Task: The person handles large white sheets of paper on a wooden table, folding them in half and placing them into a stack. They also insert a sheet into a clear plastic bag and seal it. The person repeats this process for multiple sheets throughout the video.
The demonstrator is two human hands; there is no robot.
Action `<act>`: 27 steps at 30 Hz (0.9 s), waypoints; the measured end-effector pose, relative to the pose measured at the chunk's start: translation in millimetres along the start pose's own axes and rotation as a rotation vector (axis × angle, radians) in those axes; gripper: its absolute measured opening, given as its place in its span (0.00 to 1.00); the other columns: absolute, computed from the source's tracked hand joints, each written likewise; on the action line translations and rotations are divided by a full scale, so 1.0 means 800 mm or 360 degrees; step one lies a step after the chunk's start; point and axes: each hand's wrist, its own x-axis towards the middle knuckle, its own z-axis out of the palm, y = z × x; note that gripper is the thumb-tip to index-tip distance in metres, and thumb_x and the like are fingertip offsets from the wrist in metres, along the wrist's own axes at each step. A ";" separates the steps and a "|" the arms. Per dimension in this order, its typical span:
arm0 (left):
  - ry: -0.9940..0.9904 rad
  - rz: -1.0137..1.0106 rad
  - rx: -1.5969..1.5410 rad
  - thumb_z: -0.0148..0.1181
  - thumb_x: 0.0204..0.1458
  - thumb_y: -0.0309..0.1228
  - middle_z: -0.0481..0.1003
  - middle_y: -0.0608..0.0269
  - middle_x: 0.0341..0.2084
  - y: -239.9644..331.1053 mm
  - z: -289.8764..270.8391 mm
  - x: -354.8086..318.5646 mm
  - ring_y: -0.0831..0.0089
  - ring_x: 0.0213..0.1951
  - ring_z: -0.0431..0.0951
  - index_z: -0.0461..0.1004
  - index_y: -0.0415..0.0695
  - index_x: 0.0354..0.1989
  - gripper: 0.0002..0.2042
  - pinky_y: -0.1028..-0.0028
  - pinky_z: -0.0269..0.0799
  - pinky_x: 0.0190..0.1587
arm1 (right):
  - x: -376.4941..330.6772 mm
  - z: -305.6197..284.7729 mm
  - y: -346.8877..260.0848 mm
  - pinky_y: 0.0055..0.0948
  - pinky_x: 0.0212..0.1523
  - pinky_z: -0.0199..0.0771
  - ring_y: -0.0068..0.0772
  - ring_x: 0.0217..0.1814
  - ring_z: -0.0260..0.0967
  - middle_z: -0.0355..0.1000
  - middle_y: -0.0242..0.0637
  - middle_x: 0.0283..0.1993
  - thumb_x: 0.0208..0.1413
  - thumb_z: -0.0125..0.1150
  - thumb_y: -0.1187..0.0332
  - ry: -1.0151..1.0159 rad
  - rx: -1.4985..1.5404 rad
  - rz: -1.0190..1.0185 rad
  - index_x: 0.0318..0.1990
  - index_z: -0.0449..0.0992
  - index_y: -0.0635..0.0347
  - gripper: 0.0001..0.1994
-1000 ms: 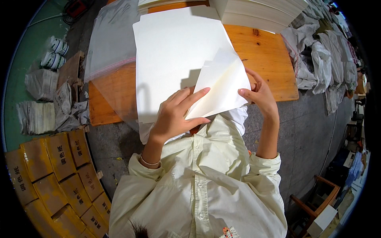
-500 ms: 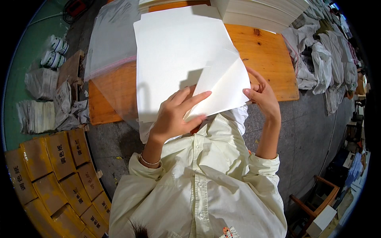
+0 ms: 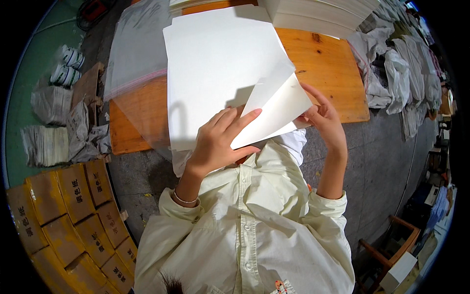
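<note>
A stack of large white paper sheets (image 3: 210,63) lies on the wooden table in front of me, its near edge close to my body. At its near right, a few sheets are bent up and folded over, and this lifted corner (image 3: 289,105) shows a paler underside. My right hand (image 3: 320,115) is closed on the corner's right edge, thumb above and fingers partly hidden behind the paper. My left hand (image 3: 220,134) rests on the near part of the stack, fingers spread and extended over the bend. Its thumb stretches out along the near edge.
Taller paper stacks (image 3: 313,17) stand at the table's far right. Clear plastic sheeting (image 3: 137,54) covers the left of the wooden table (image 3: 328,73). Cardboard boxes (image 3: 73,191) are piled at lower left, near wrapped bundles (image 3: 46,144). White sacks (image 3: 396,73) lie at right, a wooden chair (image 3: 396,245) at lower right.
The lifted paper corner has risen and curled further up at the right. My right hand has shifted slightly with it, and my left thumb has slid a little towards me off the paper.
</note>
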 end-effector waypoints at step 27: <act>0.0129 -0.0092 -0.0065 0.57 0.43 0.20 0.68 0.59 0.28 -0.016 0.011 -0.013 0.63 0.28 0.71 0.72 0.54 0.53 0.26 0.67 0.71 0.32 | -0.010 0.007 0.001 0.35 0.63 0.53 0.50 0.69 0.49 0.56 0.59 0.63 0.56 0.57 0.66 0.0645 -0.1225 -0.0312 0.55 0.67 0.71 0.22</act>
